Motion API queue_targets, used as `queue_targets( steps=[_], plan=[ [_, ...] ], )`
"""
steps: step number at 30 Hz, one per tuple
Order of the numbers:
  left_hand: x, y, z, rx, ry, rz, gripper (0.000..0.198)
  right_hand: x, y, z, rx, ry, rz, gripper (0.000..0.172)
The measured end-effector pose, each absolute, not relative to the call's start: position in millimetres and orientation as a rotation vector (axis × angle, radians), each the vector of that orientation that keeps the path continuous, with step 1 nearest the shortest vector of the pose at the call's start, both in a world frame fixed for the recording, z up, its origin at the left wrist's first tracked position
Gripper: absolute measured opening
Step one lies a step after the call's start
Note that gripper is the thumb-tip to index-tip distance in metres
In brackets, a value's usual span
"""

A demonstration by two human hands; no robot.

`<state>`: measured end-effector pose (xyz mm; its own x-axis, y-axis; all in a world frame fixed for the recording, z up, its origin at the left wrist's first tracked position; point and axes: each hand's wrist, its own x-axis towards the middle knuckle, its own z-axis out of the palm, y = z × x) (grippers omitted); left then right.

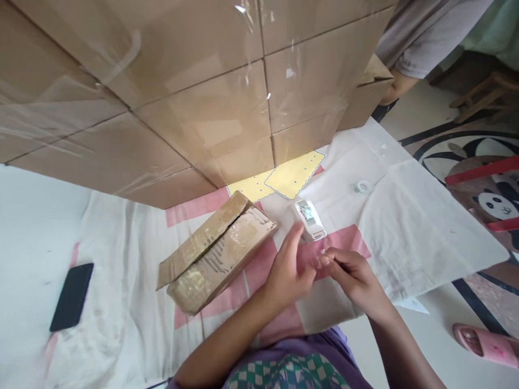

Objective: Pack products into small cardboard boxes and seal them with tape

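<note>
My left hand (288, 267) is held over the cloth with its fingers apart and slightly blurred, holding nothing that shows. Beside it, my right hand (352, 276) pinches a small piece of clear tape (321, 258) between thumb and forefinger. Just beyond my hands lies a white tape dispenser (310, 220). Left of them a worn brown cardboard box (221, 254) rests at a slant, its long top flap slightly raised and its surface scuffed.
Large taped cartons (203, 108) stand across the back. Yellow dotted sheets (298, 175) lie at their foot. A phone (72, 297) is at left, a tape roll (362, 187) at right on the cloth (421, 216). Another person's arm (401, 86) touches a carton; a pink slipper (482, 343) lies right.
</note>
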<state>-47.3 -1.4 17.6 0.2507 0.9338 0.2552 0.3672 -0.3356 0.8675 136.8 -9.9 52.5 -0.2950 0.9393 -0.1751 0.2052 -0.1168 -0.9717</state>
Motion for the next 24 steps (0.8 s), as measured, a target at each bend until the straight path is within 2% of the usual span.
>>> queue_targets(
  steps=[2,7,10,12,15,16,18,21,24],
  plan=[
    [-68,-32,41,1.756,1.186,1.108,0.050,122,-13,71,-1.188,-1.722,1.496,0.038],
    [-115,-79,77,1.737,1.305,1.244,0.020,75,-16,97,-0.925,-2.329,1.475,0.034],
    [-135,-90,81,1.823,1.408,1.256,0.020,56,-17,102,-0.849,-2.514,1.389,0.025],
    [-148,-96,84,1.837,1.473,1.308,0.021,53,-13,107,-0.762,-2.499,1.176,0.020],
    [-170,-104,97,1.827,1.531,1.403,0.020,50,12,118,-0.694,-2.325,0.572,0.059],
    [-178,-106,102,1.820,1.567,1.408,0.019,46,25,121,-0.715,-2.312,0.374,0.066],
    [-194,-106,114,1.773,1.693,1.375,0.018,33,56,124,-0.787,-2.429,0.085,0.062],
    [-218,-94,129,1.609,1.916,1.214,0.012,7,88,118,-0.888,-2.670,0.066,0.047],
    [-241,-73,146,1.474,1.908,0.917,0.018,-11,85,109,-1.000,-2.733,0.154,0.051]
  ],
)
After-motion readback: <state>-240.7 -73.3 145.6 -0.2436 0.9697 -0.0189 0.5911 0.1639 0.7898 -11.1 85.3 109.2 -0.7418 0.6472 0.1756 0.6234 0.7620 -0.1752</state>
